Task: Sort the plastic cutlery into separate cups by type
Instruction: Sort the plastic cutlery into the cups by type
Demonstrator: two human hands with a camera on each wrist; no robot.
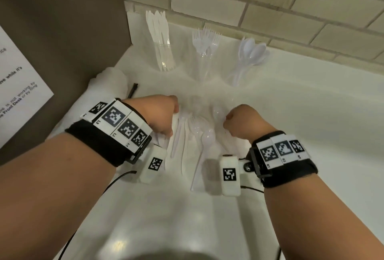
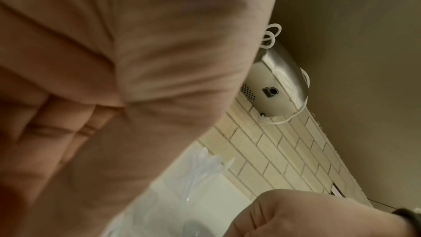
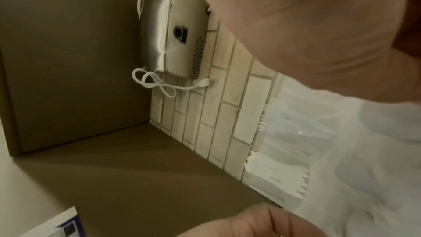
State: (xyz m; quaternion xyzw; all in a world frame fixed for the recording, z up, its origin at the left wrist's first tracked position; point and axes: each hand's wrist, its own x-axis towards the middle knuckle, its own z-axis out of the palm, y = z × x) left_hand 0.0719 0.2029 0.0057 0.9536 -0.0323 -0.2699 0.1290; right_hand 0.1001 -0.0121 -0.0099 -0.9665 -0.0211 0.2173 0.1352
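Three clear cups stand along the back of the white counter (image 1: 311, 114): a knives cup (image 1: 164, 52), a forks cup (image 1: 204, 52) and a spoons cup (image 1: 247, 56). Loose white and clear cutlery (image 1: 193, 135) lies in a pile between my hands. My left hand (image 1: 162, 116) is curled down over the pile's left edge, against some white handles. My right hand (image 1: 239, 122) is curled like a fist at the pile's right edge, its thumb beside a clear spoon (image 1: 218, 112). Neither wrist view shows plainly whether a hand holds a piece. The right wrist view shows the forks cup (image 3: 296, 123) and knives cup (image 3: 278, 177).
A brown side panel (image 1: 72, 31) with a paper sign (image 1: 18, 85) closes the left side. The tiled wall (image 1: 270, 10) runs behind the cups. A small black object (image 1: 133, 90) and crumpled white plastic (image 1: 112, 79) lie at the left. A wall unit (image 3: 177, 39) with a looped cord hangs above.
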